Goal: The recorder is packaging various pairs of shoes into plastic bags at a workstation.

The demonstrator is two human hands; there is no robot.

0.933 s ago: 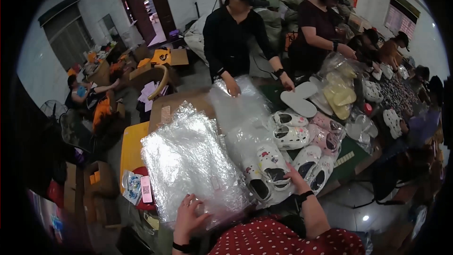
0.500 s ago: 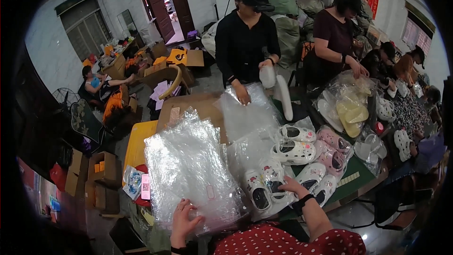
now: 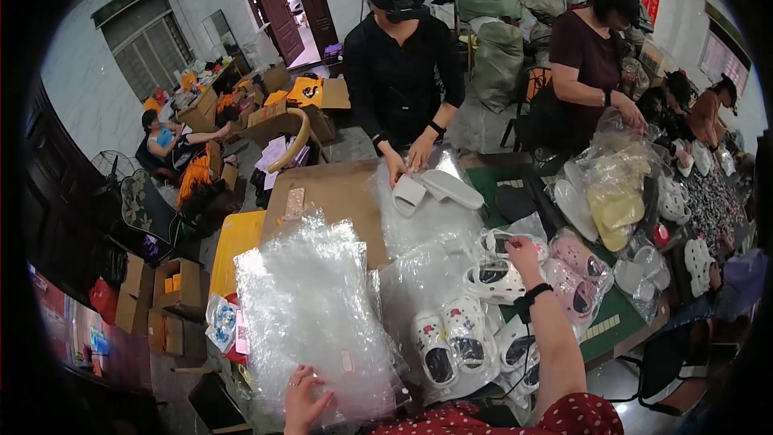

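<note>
My left hand [image 3: 306, 397] lies with its fingers apart on the near edge of a stack of clear plastic bags [image 3: 302, 306]. My right hand [image 3: 525, 259] reaches forward over the shoes, its fingers bent and pinching at a white clog [image 3: 495, 280] in the back pair; whether they grip the shoe or its plastic is hard to make out. Nearer to me is a pair of white clogs with colourful charms [image 3: 465, 338] on clear plastic. More white clogs [image 3: 518, 350] sit partly under my right forearm. Pink clogs [image 3: 573, 290] in clear plastic lie to the right.
Across the table, a co-worker's hands [image 3: 407, 159] touch light grey slides [image 3: 439, 190] on clear bags. Another person handles bagged yellow slides [image 3: 616, 209]. Brown cardboard [image 3: 334, 193] covers the table's far left, beside a yellow surface [image 3: 236, 254]. Cardboard boxes [image 3: 179, 294] stand at left.
My right hand has moved forward from the charm-covered clogs to the back white pair. My left hand stays on the bags. The co-worker opposite has set the slides down on the clear bags.
</note>
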